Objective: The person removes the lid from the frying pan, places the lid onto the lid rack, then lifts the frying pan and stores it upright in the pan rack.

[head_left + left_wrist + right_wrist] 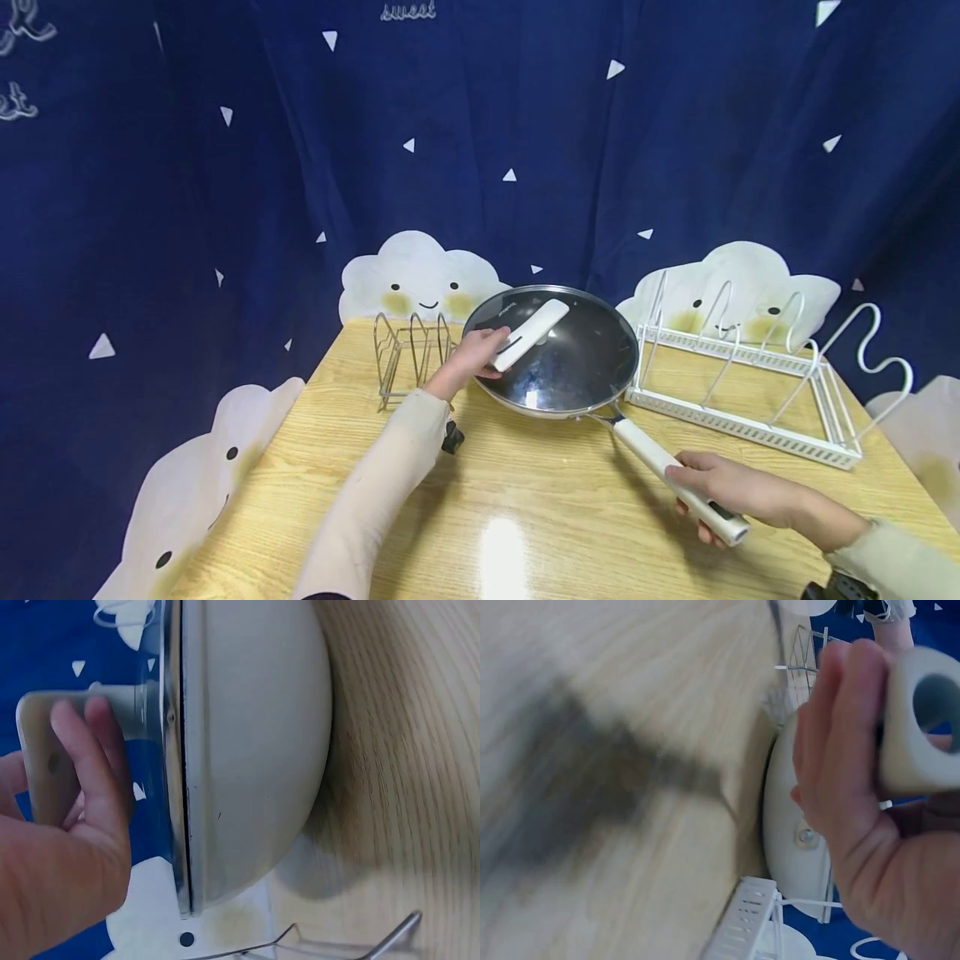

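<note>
Cream-coloured on its outer wall, the pan [259,750] appeared side-on in the left wrist view, beside the wood-grain surface of the bench [412,772]. The metal-rimmed lid [173,765] lay against the pan's rim. The left hand [67,859] grasped the lid handle [49,757], its fingers on the side facing the lid.

In the right wrist view, the right hand [855,810] held the pan handle [900,746], with its fingers wrapped around the grip. A hole was visible in the free end of the handle. A corner of the white rack [742,919] showed near the pan, and a blurred shadow fell across the bench.

In the head view, the pan was located at the far part of the bench, between a metal wire rack [415,342] on the left and the white rack on the right. The dark, glossy lid covered it. The left hand gripped the near left end of the lid handle. The pan handle extended toward the near right, where the right hand clasped it close to the free end. Beyond the bench hung a dark blue curtain [465,125] marked with white triangles.
</note>
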`<state>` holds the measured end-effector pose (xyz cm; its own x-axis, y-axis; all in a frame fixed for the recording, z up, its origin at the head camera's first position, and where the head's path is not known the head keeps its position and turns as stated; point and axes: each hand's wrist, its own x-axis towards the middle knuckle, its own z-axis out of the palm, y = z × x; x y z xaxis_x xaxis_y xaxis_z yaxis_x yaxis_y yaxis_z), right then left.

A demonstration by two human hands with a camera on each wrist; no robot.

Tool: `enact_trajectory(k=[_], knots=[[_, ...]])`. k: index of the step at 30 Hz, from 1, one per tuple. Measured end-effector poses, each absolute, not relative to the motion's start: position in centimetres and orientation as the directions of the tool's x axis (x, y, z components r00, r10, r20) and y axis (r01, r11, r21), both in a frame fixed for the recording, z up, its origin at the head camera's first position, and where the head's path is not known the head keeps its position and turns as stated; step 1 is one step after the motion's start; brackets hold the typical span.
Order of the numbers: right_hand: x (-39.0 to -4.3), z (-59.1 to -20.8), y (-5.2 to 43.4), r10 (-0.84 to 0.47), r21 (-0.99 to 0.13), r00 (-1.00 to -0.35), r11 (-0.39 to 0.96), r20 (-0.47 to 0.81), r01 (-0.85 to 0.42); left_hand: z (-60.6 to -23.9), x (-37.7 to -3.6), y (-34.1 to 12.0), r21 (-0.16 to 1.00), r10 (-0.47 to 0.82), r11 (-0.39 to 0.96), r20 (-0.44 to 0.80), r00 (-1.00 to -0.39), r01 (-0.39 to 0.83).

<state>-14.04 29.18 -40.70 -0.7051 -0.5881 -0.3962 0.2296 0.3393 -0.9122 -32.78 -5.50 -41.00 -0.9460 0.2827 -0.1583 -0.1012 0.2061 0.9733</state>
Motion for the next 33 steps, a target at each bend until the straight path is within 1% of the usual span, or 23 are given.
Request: enact_trajectory(k=[4,7,13,17,25,33], knots=[[-13.7,-41.2,29.0,-0.565,-0.905,-0.708,0.297,-0.423,0.304,-41.2,-33.3,-5.4,0.97,0.318,0.138,-0.234,-0.919,-0.2],[-13.6,-41.6,28.9,-0.555,-0.904,-0.713,0.28,-0.428,0.324,-41.3,-33.6,-5.4,0.962,0.357,0.091,-0.271,-0.894,-0.256],[-13.6,-42.1,28.9,-0.586,-0.928,-0.72,0.27,-0.371,0.259,-40.9,-33.7,-5.5,0.947,0.487,0.043,-0.299,-0.821,-0.32],[-13.7,-42.1,28.9,-0.595,-0.934,-0.722,0.261,-0.353,0.242,-40.6,-33.8,-5.6,0.938,0.523,0.053,-0.319,-0.79,-0.343],[-13.6,-42.0,28.8,-0.582,-0.935,-0.734,0.27,-0.35,0.231,-40.9,-33.9,-5.0,0.924,0.469,0.136,-0.377,-0.798,-0.357],[-13.5,-42.1,28.7,-0.56,-0.932,-0.751,0.287,-0.35,0.22,-41.2,-33.6,-4.6,0.935,0.439,0.108,-0.351,-0.827,-0.339]])
